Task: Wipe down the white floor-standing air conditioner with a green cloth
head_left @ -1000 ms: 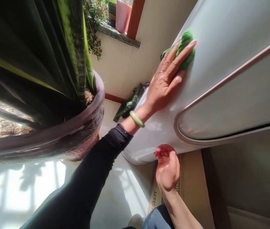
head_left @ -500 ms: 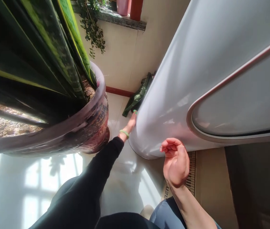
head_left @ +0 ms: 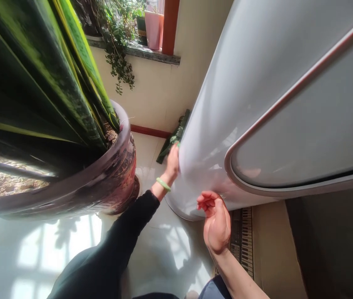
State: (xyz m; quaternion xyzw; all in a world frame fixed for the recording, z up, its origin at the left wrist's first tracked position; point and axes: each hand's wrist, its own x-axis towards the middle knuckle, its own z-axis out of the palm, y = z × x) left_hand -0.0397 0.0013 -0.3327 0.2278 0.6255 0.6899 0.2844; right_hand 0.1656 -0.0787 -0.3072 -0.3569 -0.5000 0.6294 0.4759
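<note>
My left hand [head_left: 172, 164], in a black sleeve and with a pale green bangle [head_left: 163, 184] at the wrist, reaches low to the side of a tall white rounded appliance [head_left: 207, 153]. Its fingers stretch along the curved surface and seem to touch it; motion smears them a little. Just beyond the fingertips lies a dark green ridged object [head_left: 176, 135] on the floor, partly hidden by the appliance. My right hand [head_left: 216, 222] is raised in front of the appliance's lower part, palm up and loosely curled, holding nothing.
On the left stands a large glazed pot [head_left: 117, 166] with a tall snake plant [head_left: 54, 74]. A window sill [head_left: 145, 52] holds a pink pot [head_left: 154, 30] and a trailing plant [head_left: 120, 62]. A cardboard box with a keyboard picture [head_left: 246, 245] stands at lower right.
The view has tilted up, showing more of the sill. My left hand has shifted slightly along the appliance's side and its back shows more. My right hand stays loosely curled.
</note>
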